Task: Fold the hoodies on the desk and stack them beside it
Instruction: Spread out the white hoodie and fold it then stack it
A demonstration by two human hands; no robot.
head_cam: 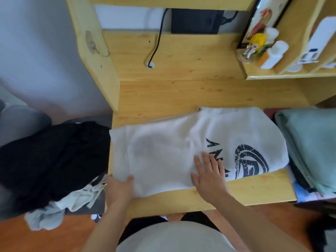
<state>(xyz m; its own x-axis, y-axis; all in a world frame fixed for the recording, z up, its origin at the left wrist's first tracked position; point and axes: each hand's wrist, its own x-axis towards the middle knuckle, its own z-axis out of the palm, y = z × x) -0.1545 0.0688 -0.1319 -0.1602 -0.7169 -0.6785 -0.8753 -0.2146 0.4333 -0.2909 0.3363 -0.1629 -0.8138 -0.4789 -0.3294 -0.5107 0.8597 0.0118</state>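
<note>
A white hoodie [163,148] with a dark round print lies partly folded across the front of the wooden desk [181,88]. My left hand [119,188] grips its near-left corner, thumb on top of the cloth. My right hand [209,173] lies flat on the hoodie with straight fingers, just left of the print. A pale green folded garment [312,142] lies to the right of the desk. A black garment [54,157] and a light grey one [54,211] sit in a heap to the left.
A black cable [157,44] runs down to a hole in the desk top. A shelf at the back right holds a figurine [254,45], white bottles [274,54] and a framed picture. A black box [196,20] stands at the back. The desk's side panel [98,57] rises on the left.
</note>
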